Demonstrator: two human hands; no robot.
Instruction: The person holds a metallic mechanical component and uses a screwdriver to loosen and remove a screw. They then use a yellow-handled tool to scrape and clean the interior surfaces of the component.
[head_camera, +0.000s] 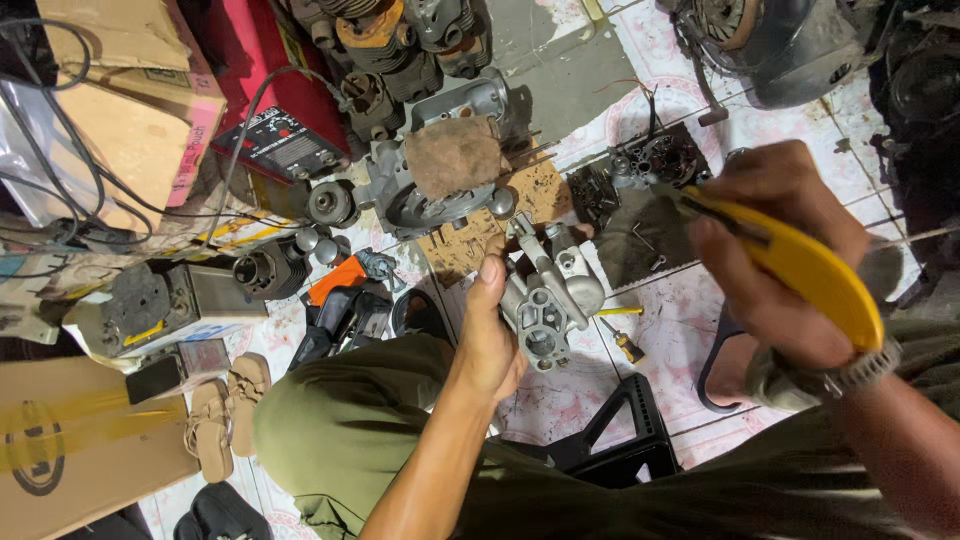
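My left hand (487, 335) grips a grey cast-metal carburettor body (546, 290), held upright over the tiled floor in the middle of the head view. My right hand (785, 255) is raised to the right of it and closed around a yellow utility knife (800, 262), whose dark tip points left toward the metal part. A wristwatch (850, 375) sits on my right wrist. My knee in olive trousers (345, 425) fills the lower middle.
Engine parts (440, 165) and a brown rag lie ahead on cardboard. A small yellow-handled screwdriver (625, 345) rests on the tiles. A black plastic stool (620, 435) is below. Cardboard boxes (75, 440), sandals (225, 405), cables and a red welding unit (280, 140) crowd the left.
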